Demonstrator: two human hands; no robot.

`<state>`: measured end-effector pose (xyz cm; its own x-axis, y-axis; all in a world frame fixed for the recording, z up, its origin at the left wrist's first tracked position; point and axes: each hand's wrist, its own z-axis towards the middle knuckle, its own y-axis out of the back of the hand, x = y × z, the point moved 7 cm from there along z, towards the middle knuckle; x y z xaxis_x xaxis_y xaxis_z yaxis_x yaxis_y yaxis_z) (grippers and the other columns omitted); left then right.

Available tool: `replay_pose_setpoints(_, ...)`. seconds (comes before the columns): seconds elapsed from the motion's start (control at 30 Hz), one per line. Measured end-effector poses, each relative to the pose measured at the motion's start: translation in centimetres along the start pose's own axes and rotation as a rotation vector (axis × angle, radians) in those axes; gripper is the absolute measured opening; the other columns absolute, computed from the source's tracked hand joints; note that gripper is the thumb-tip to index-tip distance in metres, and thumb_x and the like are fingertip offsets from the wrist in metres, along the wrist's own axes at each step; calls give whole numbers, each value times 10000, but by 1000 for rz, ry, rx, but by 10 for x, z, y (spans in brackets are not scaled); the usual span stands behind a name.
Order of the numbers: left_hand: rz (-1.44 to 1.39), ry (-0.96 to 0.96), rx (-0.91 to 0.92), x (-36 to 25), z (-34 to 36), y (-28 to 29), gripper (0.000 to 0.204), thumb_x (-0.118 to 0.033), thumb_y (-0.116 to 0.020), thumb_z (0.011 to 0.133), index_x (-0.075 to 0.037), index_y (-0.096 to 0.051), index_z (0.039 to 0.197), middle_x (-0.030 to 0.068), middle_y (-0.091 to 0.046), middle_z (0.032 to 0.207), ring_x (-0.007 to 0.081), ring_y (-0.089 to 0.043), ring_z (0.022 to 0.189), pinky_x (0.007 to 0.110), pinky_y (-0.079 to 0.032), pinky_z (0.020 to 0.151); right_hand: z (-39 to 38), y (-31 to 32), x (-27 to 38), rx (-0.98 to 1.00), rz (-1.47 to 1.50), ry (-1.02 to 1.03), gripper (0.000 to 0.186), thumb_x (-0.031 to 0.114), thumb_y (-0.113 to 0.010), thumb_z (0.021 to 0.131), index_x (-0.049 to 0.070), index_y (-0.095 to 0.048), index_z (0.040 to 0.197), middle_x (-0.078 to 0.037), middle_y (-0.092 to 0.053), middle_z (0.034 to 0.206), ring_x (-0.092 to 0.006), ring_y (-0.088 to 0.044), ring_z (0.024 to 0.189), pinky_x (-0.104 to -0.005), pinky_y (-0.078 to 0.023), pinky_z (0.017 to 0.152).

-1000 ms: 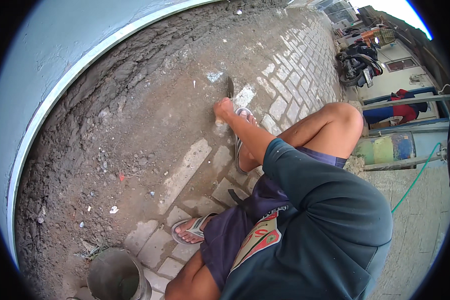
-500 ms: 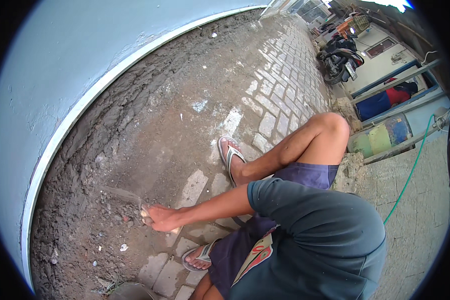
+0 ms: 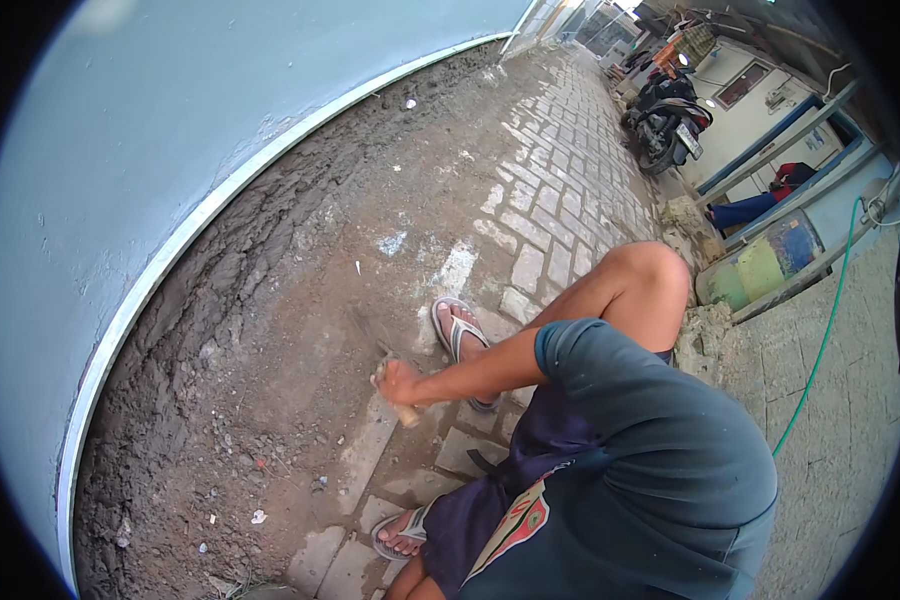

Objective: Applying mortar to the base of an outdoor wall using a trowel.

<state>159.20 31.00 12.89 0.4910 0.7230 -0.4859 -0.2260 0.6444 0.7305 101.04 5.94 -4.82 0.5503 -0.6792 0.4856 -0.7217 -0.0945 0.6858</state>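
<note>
My right hand point(image 3: 398, 382) is closed around the wooden handle of a trowel point(image 3: 407, 414), whose butt end sticks out below the fist. Its blade is blurred and brown against the soil, pointing away toward the upper left. The hand is low over the bare dirt point(image 3: 300, 330), at the edge of the paving stones point(image 3: 368, 455) and just left of my sandalled right foot point(image 3: 460, 330). My left hand is out of the picture.
A blue-grey wall with a white bottom strip point(image 3: 195, 222) curves along the left, with rough dark soil point(image 3: 210, 290) at its foot. Brick paving point(image 3: 560, 190) runs away to parked motorcycles point(image 3: 670, 125). At right are a painted barrel point(image 3: 765, 262) and a green hose point(image 3: 820, 350).
My right hand has swept the trowel rightward and farther from me, from the pebbly soil to beside my right foot. The blade now points more upward in the view.
</note>
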Motion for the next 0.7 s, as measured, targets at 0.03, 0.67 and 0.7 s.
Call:
replay_pose_setpoints(0.03, 6, 26, 6, 0, -1, 2, 976, -773, -450, 808, 66, -407, 1305, 314, -419, 1254, 430, -460, 1114, 504, -410, 930, -24, -46, -2, 81, 72, -59, 426, 349, -544, 896, -75, -575, 933, -267, -650, 807, -429, -655, 792, -474, -522, 693)
replay_pose_setpoints(0.67, -92, 296, -45, -2, -15, 3, 693, -324, -742, 812, 117, -485, 1280, 266, -596, 1142, 360, -588, 1008, 413, -444, 888, -40, -103, 144, 444, -205, 474, 419, 349, -485, 966, -55, -518, 1075, -162, -621, 749, -233, -636, 618, -406, -502, 553)
replay_pose_setpoints(0.7, -130, 273, -68, -5, -15, 3, 699, -324, -744, 810, 121, -482, 1281, 264, -599, 1137, 360, -589, 1011, 409, -446, 891, -31, -100, 142, 380, -109, 341, 406, 333, -493, 967, -60, -518, 1069, -136, -605, 722, -196, -616, 586, -383, -493, 514)
